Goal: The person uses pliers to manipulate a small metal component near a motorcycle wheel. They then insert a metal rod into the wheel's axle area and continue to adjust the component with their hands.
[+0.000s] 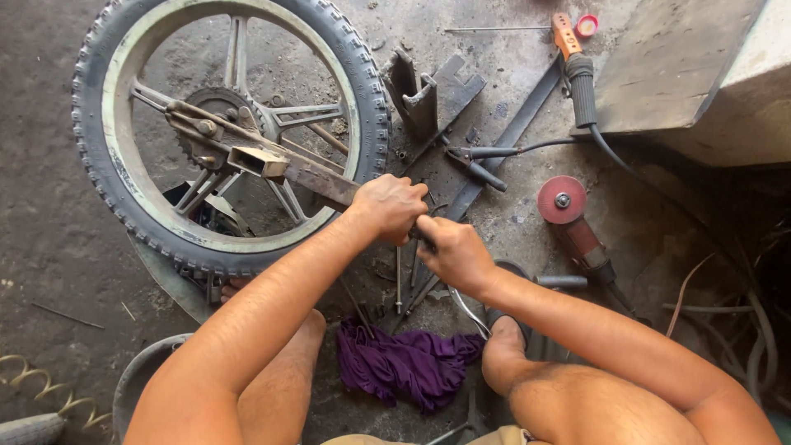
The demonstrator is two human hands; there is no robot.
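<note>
The left hand (389, 206) was curled shut over the near end of a rusty flat steel bar (317, 183), which ran out from the hand toward ten o'clock, across a grey spoked motorcycle wheel with a knobby black tyre (362, 74). Welded or stacked on that bar sat a short square steel tube (257, 161), close to the wheel's hub sprocket (216, 111). The right hand (451, 251) lay just at four o'clock of the left, touching it, its fingers pressed together around a thin dark tool; what kind of tool could not be told, since the fist hid it.

The wheel lay flat on the dirty concrete floor (49, 239), filling the space from nine to twelve o'clock of the hands, its tyre edge passing directly beneath the left wrist. At one o'clock lay a long flat steel strip (515, 128) and a pair of dark pliers-like clamps (474, 161). At three o'clock, near but apart, rested a red angle grinder with a reddish disc (564, 206). Farther off at one o'clock sat an orange-tipped welding electrode holder with a black cable (577, 70), beside a grey concrete slab (684, 66).

At six o'clock a crumpled purple cloth (408, 363) lay between the person's bare knees. Open floor remained mainly toward nine o'clock, beyond the tyre.
</note>
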